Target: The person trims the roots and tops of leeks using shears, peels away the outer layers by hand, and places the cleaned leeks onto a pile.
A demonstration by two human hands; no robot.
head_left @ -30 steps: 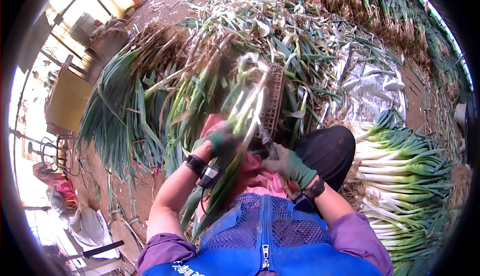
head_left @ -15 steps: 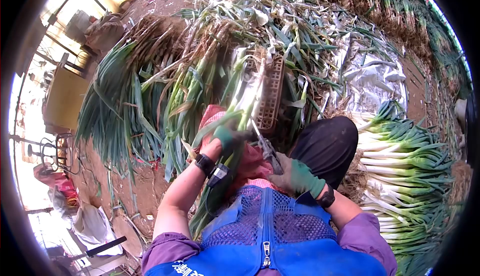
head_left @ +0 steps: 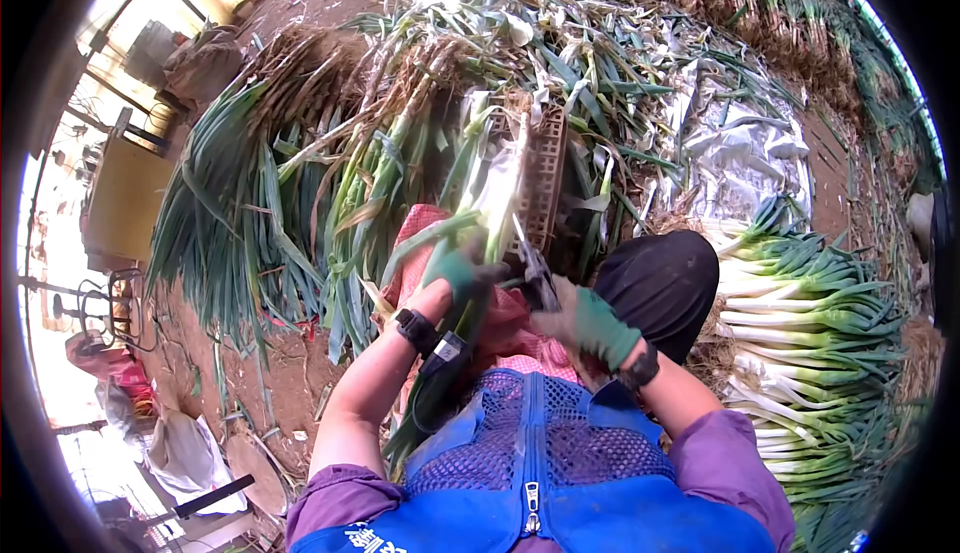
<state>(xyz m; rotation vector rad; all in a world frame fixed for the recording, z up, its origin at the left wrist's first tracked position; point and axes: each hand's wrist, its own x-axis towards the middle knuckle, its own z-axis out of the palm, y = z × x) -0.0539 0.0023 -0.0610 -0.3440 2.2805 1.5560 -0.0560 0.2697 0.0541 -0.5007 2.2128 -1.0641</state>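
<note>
A large green onion (head_left: 506, 198) lies in front of me, its roots pointing away and its green leaves running back toward my lap. Around its leafy part, my left hand (head_left: 463, 271) in a green-and-grey glove is closed. My right hand (head_left: 588, 325), gloved the same way, grips a dark air blow gun (head_left: 538, 278). The gun's thin metal nozzle points up beside the white stem. Motion blurs the stem and my left fingers somewhat. Behind the onion stands a brown plastic crate (head_left: 545, 168).
Untrimmed green onions (head_left: 250, 203) are heaped at left. Cleaned ones (head_left: 800, 343) lie in a row at right, beside my bent knee (head_left: 660, 288). Peeled leaves (head_left: 600, 33) cover the far ground near a white plastic sheet (head_left: 750, 153). A round stool (head_left: 257, 473) stands lower left.
My right hand and the blow gun have shifted slightly forward, and the nozzle stands more upright. My left hand stays almost in place on the green onion.
</note>
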